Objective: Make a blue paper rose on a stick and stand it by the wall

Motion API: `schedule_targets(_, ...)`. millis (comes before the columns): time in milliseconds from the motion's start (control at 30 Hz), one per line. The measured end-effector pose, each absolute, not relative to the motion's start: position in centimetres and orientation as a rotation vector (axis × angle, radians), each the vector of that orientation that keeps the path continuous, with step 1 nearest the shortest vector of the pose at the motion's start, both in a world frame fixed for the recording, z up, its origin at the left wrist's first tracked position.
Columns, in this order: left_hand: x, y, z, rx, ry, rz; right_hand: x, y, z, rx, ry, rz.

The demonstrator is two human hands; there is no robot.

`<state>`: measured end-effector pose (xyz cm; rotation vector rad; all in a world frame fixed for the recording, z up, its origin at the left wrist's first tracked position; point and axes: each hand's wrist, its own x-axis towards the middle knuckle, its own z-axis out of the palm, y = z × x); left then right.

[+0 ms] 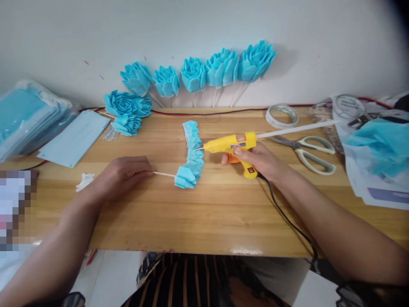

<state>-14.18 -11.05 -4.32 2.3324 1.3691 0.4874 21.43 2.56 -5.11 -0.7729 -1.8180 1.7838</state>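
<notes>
My right hand (258, 158) grips a yellow hot glue gun (223, 144), a long white glue stick (297, 129) poking out of its back. The nozzle touches or hovers just over a pleated blue strip (192, 138) lying on the table; I cannot tell which. Between the fingertips of my left hand (128, 175) is the end of a thin wooden stick (164, 174). Its other end runs into a small blue flower bud (185, 177) at the near end of the strip. The fingers of my left hand are closed on the stick.
Several finished blue flowers (193, 74) lean on the wall, with more (124, 106) on the table at left. Scissors (300, 147) and a tape roll (281, 116) lie right, near blue material (380, 145). Packaged blue sheets (32, 111) sit left. The gun's cord (284, 213) crosses the front edge.
</notes>
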Motion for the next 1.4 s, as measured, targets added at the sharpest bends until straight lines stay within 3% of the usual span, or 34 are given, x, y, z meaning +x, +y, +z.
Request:
schedule_targets(433, -14.5, -11.1, -4.2, 2.345, 1.352, 0.468, 21.5, 2.4, -5.7, -0.719, -2.127, 1.675)
schedule_targets(1400, -14.2, -11.3, -4.4, 2.286, 1.476, 0.485, 20.3, 1.5, -6.0, -0.684, -2.16, 1.524)
